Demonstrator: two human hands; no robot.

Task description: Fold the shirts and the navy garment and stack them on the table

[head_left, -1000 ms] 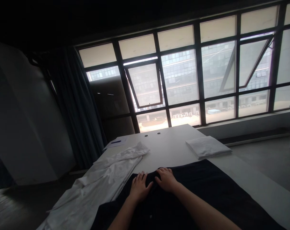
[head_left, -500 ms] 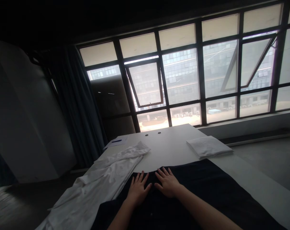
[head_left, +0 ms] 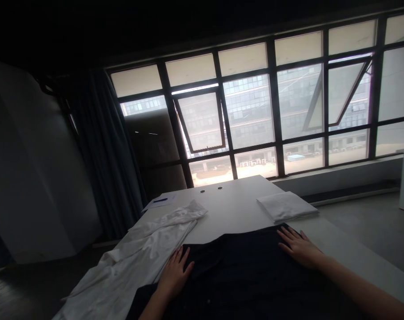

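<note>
A dark navy garment [head_left: 242, 266] lies spread over the near part of the white table; its exact kind is hard to make out in the dim light. My left hand [head_left: 174, 273] rests flat on its left edge, fingers stretched out, close to the crumpled white cloth [head_left: 131, 262]. On the garment's far right corner lies my right hand [head_left: 300, 246], palm down with the fingers apart. Both hands press on the fabric without gripping it. The garment's near end runs out of view at the bottom.
Beyond the garment, a folded white cloth [head_left: 286, 206] sits on the right of the white table [head_left: 231, 200]. Paper with a blue pen [head_left: 160, 200] lies at the far left. Behind stand tilted-open windows [head_left: 202, 120] and a dark curtain [head_left: 108, 146].
My hands have slid apart across the dark garment, from its middle to the left edge and the far right corner. The view has turned slightly right.
</note>
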